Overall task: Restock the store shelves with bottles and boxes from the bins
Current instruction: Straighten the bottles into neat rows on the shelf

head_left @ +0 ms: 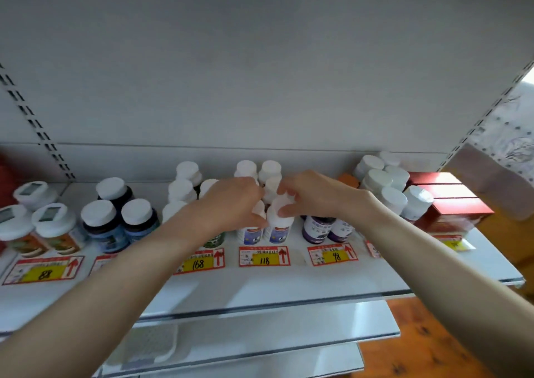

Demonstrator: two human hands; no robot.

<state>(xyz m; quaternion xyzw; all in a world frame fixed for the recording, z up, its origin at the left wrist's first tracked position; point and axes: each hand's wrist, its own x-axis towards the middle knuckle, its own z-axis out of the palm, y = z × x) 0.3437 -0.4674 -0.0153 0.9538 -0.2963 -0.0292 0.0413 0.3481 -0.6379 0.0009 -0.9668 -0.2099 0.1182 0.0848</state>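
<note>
White store shelf (pixel 260 279): bottle rows (pixel 185 181) look largely filled, red boxes (pixel 450 204) at right. Left hand (pixel 231 201) grips one white bottle (pixel 250 234); right hand (pixel 315 195) pinches the neighbouring bottle (pixel 279 224), both behind price tag 118 (pixel 264 256). Front space left to fill; bins unseen.

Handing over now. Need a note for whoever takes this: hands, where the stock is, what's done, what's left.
Left hand: grip curled round the left bottle above the 118 tag.
Right hand: fingers pinch the cap of the right bottle, which touches the left one.
Both bottles stand upright at the front of the shelf, with matching white caps behind them.
Done: neighbouring rows hold bottles, and red boxes sit at the right end.
Left: settle this pair and let go. The bins are out of view, so remaining stock is unknown.
</note>
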